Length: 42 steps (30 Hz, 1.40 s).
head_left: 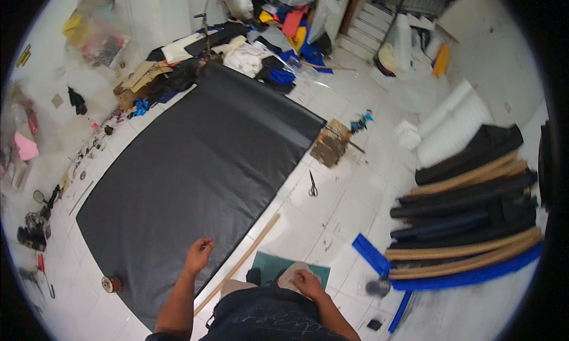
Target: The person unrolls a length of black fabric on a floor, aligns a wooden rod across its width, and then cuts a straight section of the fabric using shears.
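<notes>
A large black sheet (195, 169), smooth like leatherette, lies spread on the floor before me, its far end wound into a roll (261, 98). Above its near right part hovers my left hand (200, 255), fingers loosely bent and a little apart, holding nothing I can see. My right hand (306, 283) is by my right knee, its fingers half curled and apart, with nothing visible in them. Beside the sheet's right edge runs a long wooden strip (255, 243). A green cutting mat (320, 274) shows partly under my legs. Black scissors (312, 185) lie farther off on the tiles.
A brown block (331, 143) stands at the roll's right end. Rolls of black, brown and blue material (468, 222) are stacked at right, near a white foam roll (453, 125). Heaped cloth (249, 56) fills the back. A round tin or spool (111, 283) rests at the sheet's left edge.
</notes>
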Motion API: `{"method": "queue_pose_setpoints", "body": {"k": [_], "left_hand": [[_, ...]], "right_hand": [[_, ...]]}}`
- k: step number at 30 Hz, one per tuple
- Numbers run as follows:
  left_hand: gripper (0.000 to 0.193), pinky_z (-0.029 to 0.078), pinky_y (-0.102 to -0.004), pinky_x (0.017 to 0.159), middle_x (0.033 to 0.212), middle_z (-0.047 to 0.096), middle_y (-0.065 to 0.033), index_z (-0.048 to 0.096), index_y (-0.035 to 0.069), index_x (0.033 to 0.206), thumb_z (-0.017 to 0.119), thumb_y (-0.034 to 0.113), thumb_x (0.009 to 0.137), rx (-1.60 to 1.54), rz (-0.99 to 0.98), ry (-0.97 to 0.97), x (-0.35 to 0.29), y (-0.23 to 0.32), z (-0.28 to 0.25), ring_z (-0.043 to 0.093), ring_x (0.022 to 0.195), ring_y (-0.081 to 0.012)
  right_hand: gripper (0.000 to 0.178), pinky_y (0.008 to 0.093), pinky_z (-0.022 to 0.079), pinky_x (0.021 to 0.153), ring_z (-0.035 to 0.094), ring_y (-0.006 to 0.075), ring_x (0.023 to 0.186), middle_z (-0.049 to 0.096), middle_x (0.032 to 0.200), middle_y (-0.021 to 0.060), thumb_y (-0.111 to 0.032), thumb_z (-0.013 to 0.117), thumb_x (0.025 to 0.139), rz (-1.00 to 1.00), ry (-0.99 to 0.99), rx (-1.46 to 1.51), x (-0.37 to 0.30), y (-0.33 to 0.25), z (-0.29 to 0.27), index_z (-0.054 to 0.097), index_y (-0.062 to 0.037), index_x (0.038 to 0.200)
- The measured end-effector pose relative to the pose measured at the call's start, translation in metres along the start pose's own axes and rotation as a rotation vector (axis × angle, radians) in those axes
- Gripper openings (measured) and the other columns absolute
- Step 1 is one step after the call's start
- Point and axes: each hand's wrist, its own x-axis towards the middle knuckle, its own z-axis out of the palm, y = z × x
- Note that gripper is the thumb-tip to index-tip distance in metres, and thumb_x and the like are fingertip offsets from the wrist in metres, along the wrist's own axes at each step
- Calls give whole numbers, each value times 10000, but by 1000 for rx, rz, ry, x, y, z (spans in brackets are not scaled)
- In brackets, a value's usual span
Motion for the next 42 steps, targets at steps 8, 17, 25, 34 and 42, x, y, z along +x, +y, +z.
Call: {"method": "queue_pose_setpoints", "body": {"k": [8, 17, 25, 34, 42], "left_hand": [[426, 523, -407, 797, 904, 701, -195, 693, 47, 1107, 670, 385, 850, 37, -197, 155, 63, 3, 142, 677, 869, -322], [467, 424, -492, 1006, 1029, 681, -206, 674, 6, 1074, 654, 406, 832, -14, -562, -154, 26, 87, 324, 600, 1063, -387], [441, 445, -452, 955, 1097, 642, -187, 600, -5, 1168, 669, 288, 847, 74, -733, -200, 93, 53, 379, 589, 1046, -355], [477, 468, -407, 898, 1174, 599, -166, 516, -18, 1273, 686, 156, 863, 742, -483, 179, 241, -112, 405, 576, 1028, -318], [443, 452, -288, 780, 1013, 579, -41, 493, 41, 1372, 597, 144, 954, -226, -592, -124, 293, -209, 372, 530, 907, -148]], "right_hand": [[474, 439, 463, 979, 582, 384, 1131, 609, 1226, 232, -390, 642, 894, -326, -255, -456, 202, -56, -170, 638, -26, 1197], [462, 476, 474, 808, 617, 363, 1007, 637, 1048, 198, -491, 544, 945, -36, -1238, -879, 392, -76, -316, 552, -56, 1101], [400, 445, 477, 803, 629, 332, 960, 644, 1029, 209, -364, 607, 891, -230, -2251, -837, 462, 38, -280, 606, 1, 1055], [307, 417, 520, 746, 676, 319, 865, 693, 920, 173, -291, 645, 896, -305, -595, -570, 833, 141, -52, 631, -46, 1080], [892, 483, 470, 953, 611, 398, 1127, 627, 1205, 264, -755, 427, 862, 189, 178, -754, 1015, 249, -67, 619, 53, 1187]]}}
